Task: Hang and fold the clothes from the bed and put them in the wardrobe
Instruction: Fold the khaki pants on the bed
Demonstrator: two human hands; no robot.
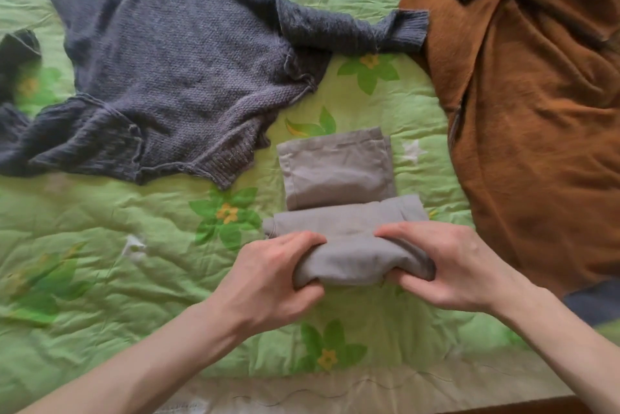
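Observation:
A small grey garment lies folded on the green flowered bedspread, its near end rolled up into a thick fold. My left hand grips the left end of that roll, fingers curled over the top. On the right end, my right hand holds it the same way, thumb underneath. The far part of the grey garment lies flat beyond the roll. A dark grey knitted sweater is spread out at the upper left, one sleeve stretched to the right.
A brown fleecy garment with a blue ribbed collar covers the right side of the bed. A dark blue piece of cloth shows at the right edge. The bed's near edge runs along the bottom of the view.

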